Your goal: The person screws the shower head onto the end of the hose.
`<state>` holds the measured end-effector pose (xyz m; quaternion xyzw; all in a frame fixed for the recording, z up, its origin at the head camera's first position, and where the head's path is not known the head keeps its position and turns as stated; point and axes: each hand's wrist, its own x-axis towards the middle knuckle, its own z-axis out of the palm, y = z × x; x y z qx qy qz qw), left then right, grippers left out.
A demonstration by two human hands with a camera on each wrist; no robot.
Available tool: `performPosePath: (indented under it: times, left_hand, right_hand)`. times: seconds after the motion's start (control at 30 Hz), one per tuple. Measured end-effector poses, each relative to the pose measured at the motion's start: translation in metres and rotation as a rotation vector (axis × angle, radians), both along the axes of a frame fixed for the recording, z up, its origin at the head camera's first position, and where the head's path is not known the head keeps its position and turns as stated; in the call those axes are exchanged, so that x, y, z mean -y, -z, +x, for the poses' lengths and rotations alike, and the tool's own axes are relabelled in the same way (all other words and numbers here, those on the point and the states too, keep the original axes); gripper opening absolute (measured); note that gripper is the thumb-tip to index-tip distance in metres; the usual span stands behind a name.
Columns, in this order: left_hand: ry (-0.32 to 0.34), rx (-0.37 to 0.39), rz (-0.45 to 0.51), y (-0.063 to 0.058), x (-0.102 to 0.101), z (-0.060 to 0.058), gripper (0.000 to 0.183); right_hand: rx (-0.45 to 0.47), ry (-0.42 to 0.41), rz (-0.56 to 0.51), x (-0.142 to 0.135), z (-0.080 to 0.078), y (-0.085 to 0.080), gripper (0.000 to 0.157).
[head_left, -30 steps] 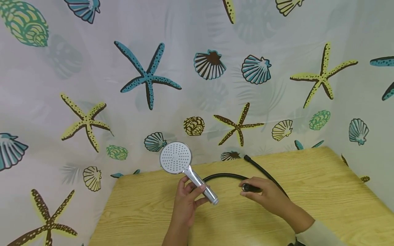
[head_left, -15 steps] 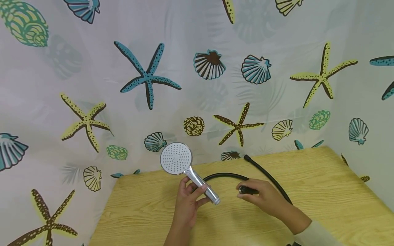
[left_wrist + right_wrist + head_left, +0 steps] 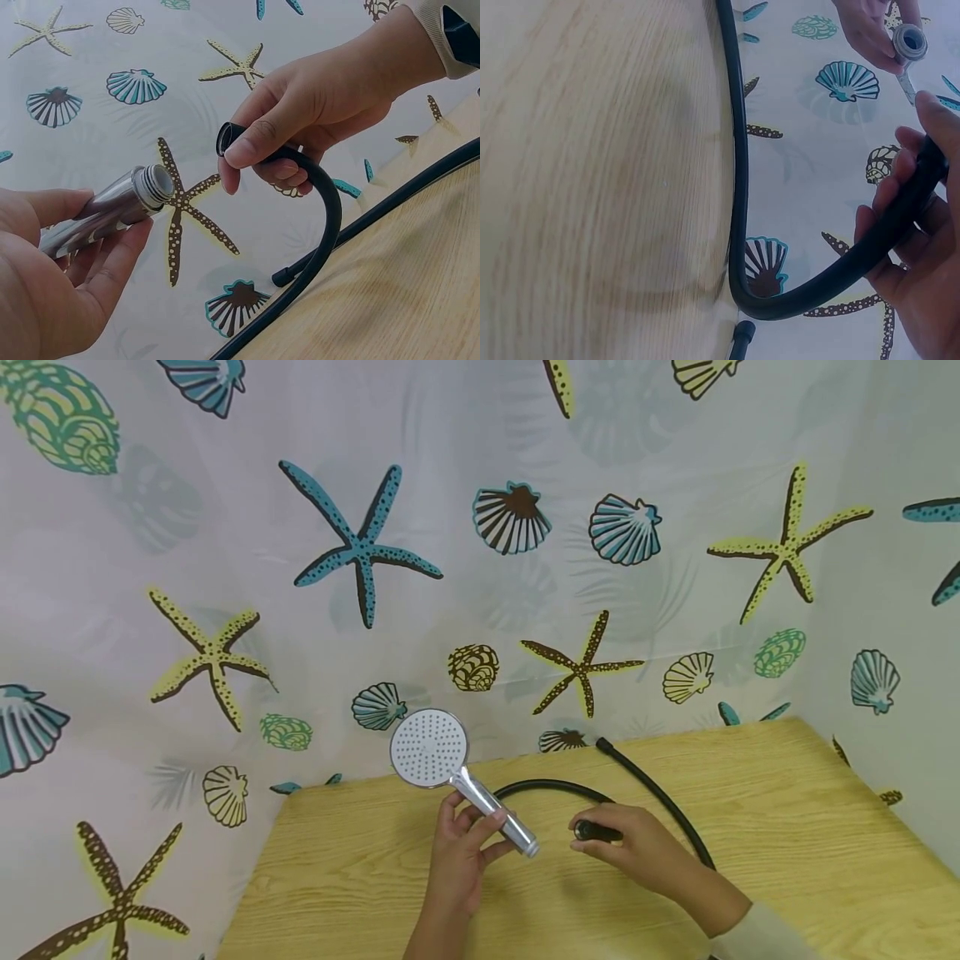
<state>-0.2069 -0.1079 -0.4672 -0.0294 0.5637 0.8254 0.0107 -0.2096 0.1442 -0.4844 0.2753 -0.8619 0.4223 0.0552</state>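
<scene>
My left hand (image 3: pixel 457 856) grips the chrome handle of a shower head (image 3: pixel 429 748), its round white nozzle face turned toward the head camera. At the handle's lower end a white threaded inlet (image 3: pixel 155 184) shows in the left wrist view, pointing at the hose end. My right hand (image 3: pixel 637 847) pinches one end of a black shower hose (image 3: pixel 663 802), with the open black connector (image 3: pixel 229 139) sticking out past thumb and forefinger. A short gap separates connector and inlet. From the right hand the hose bends away in a loop, as the right wrist view shows.
The hose's other end (image 3: pixel 603 745) lies at the back edge of the wood-grain table (image 3: pixel 345 852). Behind and beside the table hangs a white curtain (image 3: pixel 480 593) printed with starfish and shells.
My right hand has moved left and slightly down with the hose connector, closer to the handle's end. The left hand and shower head have shifted only a little to the right.
</scene>
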Motion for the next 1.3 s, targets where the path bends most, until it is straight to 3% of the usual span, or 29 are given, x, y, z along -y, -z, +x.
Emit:
performPosePath:
  times: [0.83,1.3]
  left_hand:
    - [-0.112,-0.005,0.019,0.002,-0.002,0.001,0.062]
    - [-0.117,-0.02,-0.001,0.0,-0.006,0.001,0.062]
  right_hand:
    - [0.013,0.027,0.068,0.019,-0.002,0.005,0.02]
    - [-0.027,0.045,0.084,0.024,-0.002,0.006,0.021]
